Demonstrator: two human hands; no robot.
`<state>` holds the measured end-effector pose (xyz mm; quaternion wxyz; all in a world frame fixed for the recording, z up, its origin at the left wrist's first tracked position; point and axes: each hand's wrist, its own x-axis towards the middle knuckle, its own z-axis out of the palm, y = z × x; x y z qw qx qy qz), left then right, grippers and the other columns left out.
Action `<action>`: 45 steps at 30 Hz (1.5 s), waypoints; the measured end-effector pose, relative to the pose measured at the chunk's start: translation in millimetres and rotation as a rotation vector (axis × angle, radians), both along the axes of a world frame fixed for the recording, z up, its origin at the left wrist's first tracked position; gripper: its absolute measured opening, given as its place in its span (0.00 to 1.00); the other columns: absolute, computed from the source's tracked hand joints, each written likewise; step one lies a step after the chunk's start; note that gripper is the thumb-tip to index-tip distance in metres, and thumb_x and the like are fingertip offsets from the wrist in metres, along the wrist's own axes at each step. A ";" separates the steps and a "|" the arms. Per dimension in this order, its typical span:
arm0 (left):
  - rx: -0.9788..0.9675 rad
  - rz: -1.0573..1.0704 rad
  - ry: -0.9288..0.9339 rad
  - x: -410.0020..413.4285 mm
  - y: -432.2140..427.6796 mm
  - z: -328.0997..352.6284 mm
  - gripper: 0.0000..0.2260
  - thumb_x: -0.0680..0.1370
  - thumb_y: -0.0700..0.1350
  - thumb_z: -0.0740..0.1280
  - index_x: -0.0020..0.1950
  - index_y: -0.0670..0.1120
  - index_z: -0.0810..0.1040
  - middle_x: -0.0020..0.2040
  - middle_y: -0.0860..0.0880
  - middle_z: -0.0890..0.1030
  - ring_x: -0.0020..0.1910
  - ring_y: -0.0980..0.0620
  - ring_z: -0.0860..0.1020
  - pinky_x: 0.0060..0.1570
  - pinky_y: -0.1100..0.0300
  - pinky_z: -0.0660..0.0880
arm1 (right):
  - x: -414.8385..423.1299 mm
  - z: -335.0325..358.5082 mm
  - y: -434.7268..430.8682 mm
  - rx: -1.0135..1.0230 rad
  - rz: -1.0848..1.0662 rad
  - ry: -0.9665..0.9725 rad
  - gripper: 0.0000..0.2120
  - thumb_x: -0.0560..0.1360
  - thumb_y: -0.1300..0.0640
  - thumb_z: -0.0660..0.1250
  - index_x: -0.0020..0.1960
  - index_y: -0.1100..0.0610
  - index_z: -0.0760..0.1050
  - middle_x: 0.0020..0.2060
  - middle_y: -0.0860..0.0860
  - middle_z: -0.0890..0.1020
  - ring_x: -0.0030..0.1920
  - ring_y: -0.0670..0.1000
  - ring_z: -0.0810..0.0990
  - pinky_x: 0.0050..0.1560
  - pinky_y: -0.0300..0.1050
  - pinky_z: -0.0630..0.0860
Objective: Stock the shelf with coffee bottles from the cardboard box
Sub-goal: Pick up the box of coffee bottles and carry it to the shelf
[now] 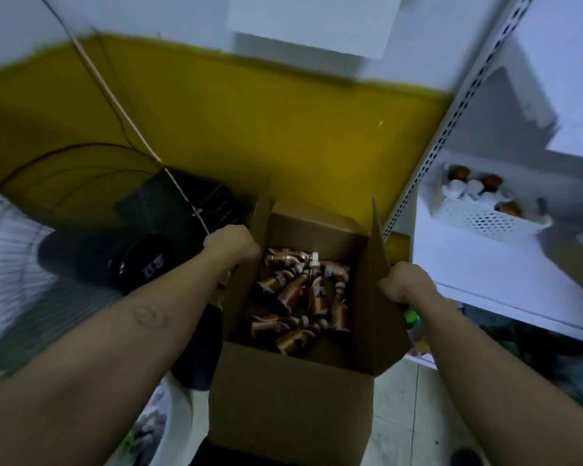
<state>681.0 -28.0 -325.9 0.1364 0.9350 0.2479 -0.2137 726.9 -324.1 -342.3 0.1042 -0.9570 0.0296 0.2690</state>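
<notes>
An open cardboard box [290, 391] fills the lower centre of the frame, seen from above. Its left and right flaps stand up, and each is gripped by a hand. The left hand [231, 243] is closed over the top edge of the left flap, at centre left. The right hand [406, 285] is clamped on the edge of the right flap, at centre right. Both forearms reach in from the bottom corners.

The box mouth is open and unobstructed from above, with its far wall low and its near wall toward the bottom edge. At the right, a white shelf [485, 264] sits just beside the right flap, with a perforated upright rising toward the upper right. Dark objects crowd the box's left side. A yellow wall band crosses the upper frame.

The coffee bottles [303, 297] lie in a loose heap on the box floor, in the centre of the frame. They lie on their sides, with long axes pointing many ways; several necks slant toward the upper right. They are small, with copper-brown labels and pale caps. The picture is blurred, so label text cannot be read.

On the shelf, at centre right, a white perforated basket [485, 220] holds small upright bottles with brown and white tops.
</notes>
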 end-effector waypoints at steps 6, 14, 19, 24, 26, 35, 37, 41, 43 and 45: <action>-0.098 0.044 -0.066 -100.2 -9.5 29.7 0.06 0.74 0.44 0.62 0.41 0.43 0.75 0.40 0.43 0.78 0.39 0.44 0.79 0.33 0.57 0.74 | -76.4 27.9 -8.3 -0.020 0.073 0.040 0.16 0.78 0.54 0.63 0.56 0.66 0.77 0.47 0.60 0.80 0.33 0.55 0.77 0.23 0.42 0.69; -0.179 0.000 0.048 -251.4 1.6 5.7 0.06 0.75 0.45 0.62 0.40 0.44 0.74 0.42 0.43 0.78 0.40 0.45 0.79 0.30 0.58 0.73 | -209.8 6.3 1.2 -0.147 0.203 0.170 0.16 0.81 0.55 0.58 0.58 0.68 0.75 0.52 0.63 0.79 0.33 0.52 0.74 0.32 0.41 0.70; -0.210 -0.026 0.005 -391.7 25.6 -20.9 0.12 0.74 0.44 0.61 0.31 0.44 0.73 0.29 0.46 0.75 0.26 0.50 0.75 0.22 0.60 0.70 | -319.2 -8.5 19.6 -0.233 0.276 0.092 0.13 0.79 0.53 0.59 0.49 0.61 0.77 0.45 0.58 0.79 0.38 0.53 0.76 0.36 0.42 0.70; -0.207 -0.008 -0.092 -500.3 48.7 -23.3 0.13 0.76 0.44 0.61 0.30 0.47 0.69 0.28 0.50 0.69 0.26 0.53 0.68 0.24 0.60 0.63 | -414.8 -10.5 36.6 -0.169 0.197 0.036 0.15 0.78 0.48 0.64 0.37 0.55 0.72 0.34 0.52 0.76 0.34 0.49 0.76 0.27 0.39 0.66; -0.212 -0.014 -0.089 -532.0 59.3 -19.5 0.12 0.76 0.43 0.61 0.32 0.46 0.71 0.29 0.49 0.71 0.28 0.53 0.70 0.26 0.60 0.65 | -454.3 -11.7 43.4 -0.150 0.179 0.078 0.13 0.76 0.48 0.66 0.37 0.55 0.73 0.34 0.52 0.78 0.33 0.49 0.78 0.26 0.40 0.68; -0.139 0.015 -0.141 -639.3 79.8 1.2 0.11 0.76 0.43 0.61 0.33 0.46 0.70 0.31 0.48 0.73 0.30 0.53 0.72 0.28 0.61 0.64 | -577.5 -1.7 73.5 -0.022 0.102 0.069 0.07 0.75 0.53 0.68 0.44 0.57 0.75 0.39 0.54 0.81 0.36 0.51 0.82 0.27 0.40 0.72; -0.130 0.029 -0.172 -663.7 80.6 0.3 0.11 0.76 0.43 0.61 0.33 0.46 0.70 0.30 0.48 0.73 0.29 0.53 0.72 0.26 0.61 0.63 | -598.6 2.2 74.4 -0.008 0.088 0.049 0.09 0.76 0.53 0.67 0.44 0.59 0.76 0.39 0.56 0.82 0.36 0.53 0.83 0.29 0.42 0.74; -0.114 0.073 -0.217 -706.8 74.6 -10.8 0.12 0.75 0.43 0.62 0.31 0.45 0.71 0.28 0.48 0.74 0.27 0.54 0.73 0.23 0.63 0.63 | -638.2 4.5 61.9 0.042 0.051 0.012 0.09 0.76 0.54 0.67 0.44 0.60 0.78 0.39 0.57 0.83 0.38 0.55 0.84 0.37 0.50 0.81; -0.123 0.074 -0.219 -724.3 70.2 -14.5 0.13 0.74 0.43 0.63 0.30 0.45 0.69 0.28 0.48 0.72 0.27 0.53 0.72 0.23 0.64 0.63 | -661.3 3.5 55.3 0.064 0.025 0.011 0.09 0.76 0.54 0.67 0.45 0.61 0.77 0.41 0.58 0.83 0.40 0.56 0.84 0.41 0.53 0.82; -0.135 0.050 -0.228 -737.8 67.4 -16.7 0.13 0.74 0.42 0.63 0.29 0.46 0.68 0.28 0.49 0.71 0.28 0.52 0.71 0.24 0.64 0.62 | -680.5 1.2 51.5 0.085 0.006 -0.003 0.09 0.76 0.55 0.67 0.45 0.62 0.77 0.40 0.59 0.83 0.39 0.57 0.84 0.39 0.52 0.81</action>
